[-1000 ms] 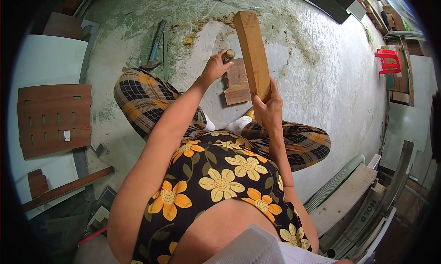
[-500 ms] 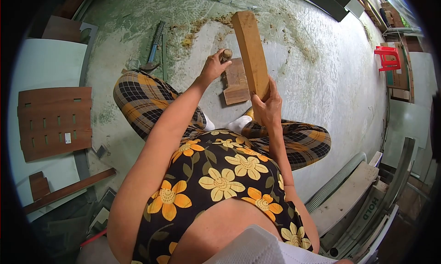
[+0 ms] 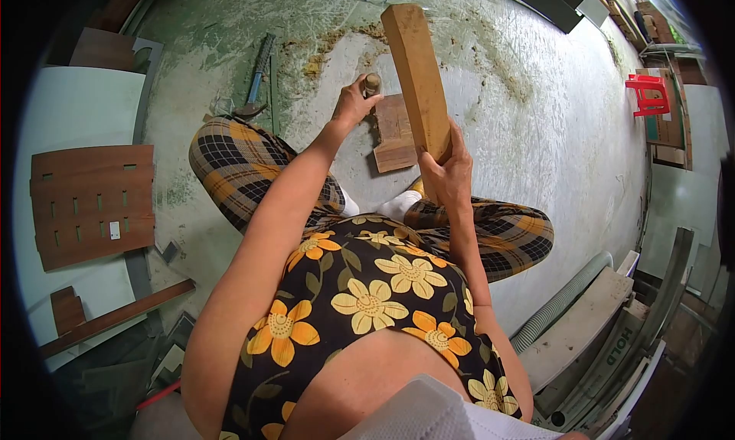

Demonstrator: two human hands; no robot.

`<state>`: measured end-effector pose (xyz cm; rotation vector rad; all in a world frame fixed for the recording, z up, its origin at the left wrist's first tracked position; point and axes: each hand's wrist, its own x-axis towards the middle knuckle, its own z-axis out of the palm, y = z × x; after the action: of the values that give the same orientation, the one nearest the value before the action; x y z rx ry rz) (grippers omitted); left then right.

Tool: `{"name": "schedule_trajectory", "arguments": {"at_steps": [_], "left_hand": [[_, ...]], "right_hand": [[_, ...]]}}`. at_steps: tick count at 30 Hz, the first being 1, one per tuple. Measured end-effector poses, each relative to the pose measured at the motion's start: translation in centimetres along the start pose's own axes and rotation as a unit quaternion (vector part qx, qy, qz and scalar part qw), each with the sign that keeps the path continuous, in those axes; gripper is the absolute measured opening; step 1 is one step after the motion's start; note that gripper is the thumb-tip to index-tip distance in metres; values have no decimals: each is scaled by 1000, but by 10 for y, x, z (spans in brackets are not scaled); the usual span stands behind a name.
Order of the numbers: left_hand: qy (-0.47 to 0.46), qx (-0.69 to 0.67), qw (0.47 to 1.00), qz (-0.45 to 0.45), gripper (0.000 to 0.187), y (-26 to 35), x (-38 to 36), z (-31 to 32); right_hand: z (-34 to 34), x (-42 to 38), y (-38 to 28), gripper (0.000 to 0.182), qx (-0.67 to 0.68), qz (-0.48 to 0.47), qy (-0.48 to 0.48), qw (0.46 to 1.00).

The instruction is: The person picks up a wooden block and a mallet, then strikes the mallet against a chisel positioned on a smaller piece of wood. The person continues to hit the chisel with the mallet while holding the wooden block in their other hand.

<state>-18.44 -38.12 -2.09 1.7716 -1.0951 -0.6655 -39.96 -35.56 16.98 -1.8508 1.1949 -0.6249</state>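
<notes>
My left hand (image 3: 354, 105) is closed around the upright round handle (image 3: 371, 81) of a tool, whose lower part is hidden. Beside it on the floor lies a flat brown wooden piece (image 3: 395, 138) with a step cut in its edge. Fingers wrapped round its lower end, my right hand (image 3: 449, 172) grips a thick wooden block (image 3: 417, 73), raised and tilted, its top end away from me. The block partly covers the right side of the flat piece.
A hammer (image 3: 260, 76) lies on the floor at the left, above my plaid knee. Farther left are a slotted brown panel (image 3: 93, 204) and a wooden strip (image 3: 122, 316). A red stool (image 3: 648, 96) stands far right, above a ribbed hose (image 3: 563, 302) and boards.
The wooden block in my right hand has risen slightly, its top end moving up and left. My left hand and the handle have shifted a little up and left.
</notes>
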Motion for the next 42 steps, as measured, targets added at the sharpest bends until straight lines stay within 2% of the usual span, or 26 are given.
{"name": "schedule_trajectory", "arguments": {"at_steps": [4,10,13,16,22,25,28,31,37,42], "left_hand": [[10,17,999,-29,49,0,2,-3],[19,-16,999,22,46,1,3,-9],[2,17,998,-54,44,21,0,-15],[19,14,1000,-10,44,12,1,-10],[-41,-7,998,-56,41,19,-3,-3],[-35,-6,999,-19,45,21,-5,-3],[-50,-29,997,-41,48,14,-2,0],[-1,13,1000,-6,44,13,-4,2],[-63,-10,998,-25,51,18,-3,-1],[-64,-14,998,-26,50,14,-4,2]], "right_hand": [[-1,-5,7,63,-2,12,5,1000],[-1,-6,35,61,-9,52,27,998],[-1,-4,55,60,3,67,38,997],[0,-4,71,59,17,93,47,994],[1,-7,87,59,30,116,58,991],[3,-8,93,59,24,121,60,990],[6,-10,93,58,28,130,58,989],[10,-10,95,55,48,156,44,986],[20,-6,130,53,88,181,42,979],[17,-6,135,52,130,222,49,965]]}}
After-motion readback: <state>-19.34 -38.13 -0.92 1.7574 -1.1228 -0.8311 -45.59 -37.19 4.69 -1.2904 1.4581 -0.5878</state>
